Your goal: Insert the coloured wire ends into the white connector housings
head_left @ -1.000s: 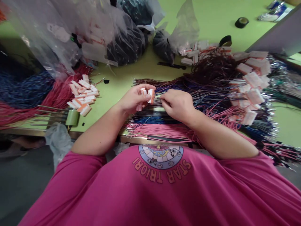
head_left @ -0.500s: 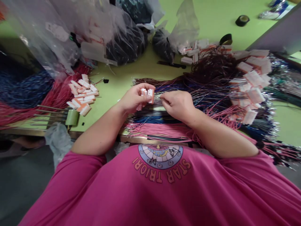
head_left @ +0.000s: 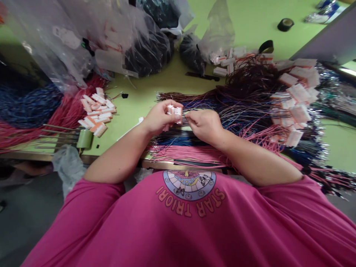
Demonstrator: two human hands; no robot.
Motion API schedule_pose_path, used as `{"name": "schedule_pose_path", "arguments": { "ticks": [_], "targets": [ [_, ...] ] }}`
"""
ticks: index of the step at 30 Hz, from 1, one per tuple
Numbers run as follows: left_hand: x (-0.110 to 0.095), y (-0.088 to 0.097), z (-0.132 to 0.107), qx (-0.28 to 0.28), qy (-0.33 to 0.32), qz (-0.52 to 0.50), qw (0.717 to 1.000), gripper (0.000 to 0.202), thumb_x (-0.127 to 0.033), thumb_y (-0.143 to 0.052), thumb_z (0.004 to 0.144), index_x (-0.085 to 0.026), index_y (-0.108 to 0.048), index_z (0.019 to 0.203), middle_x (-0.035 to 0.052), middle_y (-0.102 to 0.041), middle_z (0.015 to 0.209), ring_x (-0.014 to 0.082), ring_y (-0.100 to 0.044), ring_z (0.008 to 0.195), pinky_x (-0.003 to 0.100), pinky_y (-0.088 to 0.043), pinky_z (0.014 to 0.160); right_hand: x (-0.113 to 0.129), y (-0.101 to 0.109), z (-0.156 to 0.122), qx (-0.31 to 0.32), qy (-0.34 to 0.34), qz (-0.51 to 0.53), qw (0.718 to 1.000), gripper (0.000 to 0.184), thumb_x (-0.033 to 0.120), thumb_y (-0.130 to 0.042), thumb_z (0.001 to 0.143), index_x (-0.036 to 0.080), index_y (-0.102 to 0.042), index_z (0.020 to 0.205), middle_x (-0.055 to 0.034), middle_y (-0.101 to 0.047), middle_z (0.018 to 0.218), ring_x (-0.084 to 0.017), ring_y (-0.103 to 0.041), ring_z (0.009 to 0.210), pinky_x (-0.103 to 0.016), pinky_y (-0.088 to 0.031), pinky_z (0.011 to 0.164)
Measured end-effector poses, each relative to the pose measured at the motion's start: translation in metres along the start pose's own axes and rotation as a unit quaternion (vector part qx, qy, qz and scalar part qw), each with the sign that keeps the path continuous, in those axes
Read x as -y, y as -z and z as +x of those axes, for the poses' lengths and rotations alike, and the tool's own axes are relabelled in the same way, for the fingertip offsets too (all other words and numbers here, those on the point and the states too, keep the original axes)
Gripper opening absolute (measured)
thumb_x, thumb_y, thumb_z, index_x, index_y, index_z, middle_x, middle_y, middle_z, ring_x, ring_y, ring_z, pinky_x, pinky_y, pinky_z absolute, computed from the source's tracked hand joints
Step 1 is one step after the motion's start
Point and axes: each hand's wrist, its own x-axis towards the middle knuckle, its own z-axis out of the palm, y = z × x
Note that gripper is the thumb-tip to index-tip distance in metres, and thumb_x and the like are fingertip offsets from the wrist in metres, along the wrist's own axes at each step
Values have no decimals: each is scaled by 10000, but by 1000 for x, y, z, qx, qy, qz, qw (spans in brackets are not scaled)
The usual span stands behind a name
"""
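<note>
My left hand point(head_left: 158, 118) is closed around a few small white and orange connector housings point(head_left: 174, 111), held up just above the green table point(head_left: 144, 92). My right hand point(head_left: 204, 125) is curled in a pinch right beside them, its fingertips at the connector's right side; a thin wire seems to be between the fingers but is too small to make out. Beneath both hands lie rows of wires: pink point(head_left: 191, 152), blue point(head_left: 178, 141) and dark brown point(head_left: 194, 97).
A pile of loose white and orange connectors point(head_left: 96, 111) lies to the left on red wires point(head_left: 66, 111). Clear plastic bags point(head_left: 111, 40) of parts stand at the back. Finished harnesses with connectors point(head_left: 297, 96) heap on the right. Tape rolls point(head_left: 285, 24) sit far back.
My right hand has shifted slightly left, closer against the connectors in my left hand. The left hand has barely moved.
</note>
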Motion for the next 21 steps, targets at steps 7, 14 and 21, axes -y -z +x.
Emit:
{"name": "schedule_pose_path", "arguments": {
  "ticks": [7,14,21],
  "targets": [
    [0,-1,-1,10,-6,11,1000,445,-253,-797,693,-189,-619,1096,-50,-650,635,59,-452,404,188,-282,385,1,0,5,15,-16,11,1000,334,269,-443,1065,146,-746,1130,-122,-796,1048,-219,-679,889,-313,-348,741],
    [-2,14,5,-13,-18,39,999,443,-235,-727,782,-194,-632,1213,-31,-633,689,57,-454,434,175,-285,407,-7,45,-27,-38,45,-87,994,357,235,-406,1065,138,-748,1030,-141,-758,1037,-224,-621,895,-329,-347,738],
    [2,19,11,-45,-15,31,998,431,-201,-714,806,-212,-639,1231,-9,-627,713,56,-448,464,177,-290,441,3,7,-81,180,184,-40,965,233,145,-520,970,149,-749,932,-92,-756,880,-167,-567,695,-323,-277,623]
  ]
}}
